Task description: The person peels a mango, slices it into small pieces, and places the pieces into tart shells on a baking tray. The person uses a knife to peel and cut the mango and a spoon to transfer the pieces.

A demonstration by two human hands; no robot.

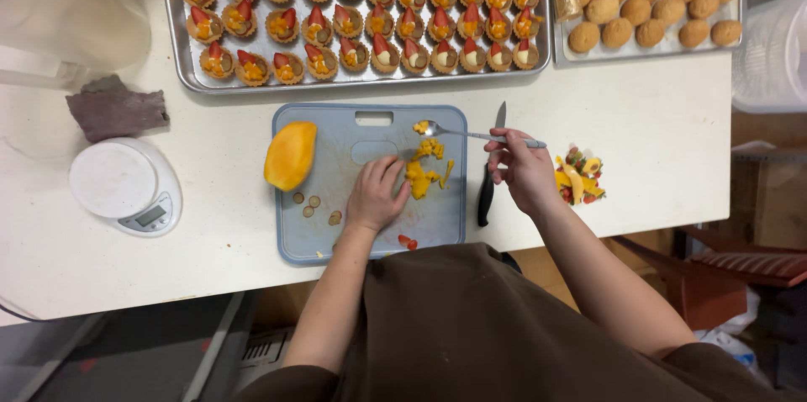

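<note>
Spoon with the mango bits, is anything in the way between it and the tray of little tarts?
Nothing visible. The spoon in the right hand sits over the cutting board; only bare table separates it from the tart tray.

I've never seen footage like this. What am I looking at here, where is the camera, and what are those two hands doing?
There is no machine: these are a person's two bare hands, filmed by a camera worn on the person's head and looking straight down at a white table. The left hand rests fingers-down on a grey-blue plastic cutting board, touching a small heap of diced orange fruit. The right hand holds a thin metal spoon by its handle, its bowl carrying a few orange pieces. A large orange fruit half sits at the board's left edge, and a black-handled knife lies along its right edge. Beyond the board is a metal tray of small filled tart shells, next to it a tray of plain round cookies. At left stands a small white kitchen scale.
</note>
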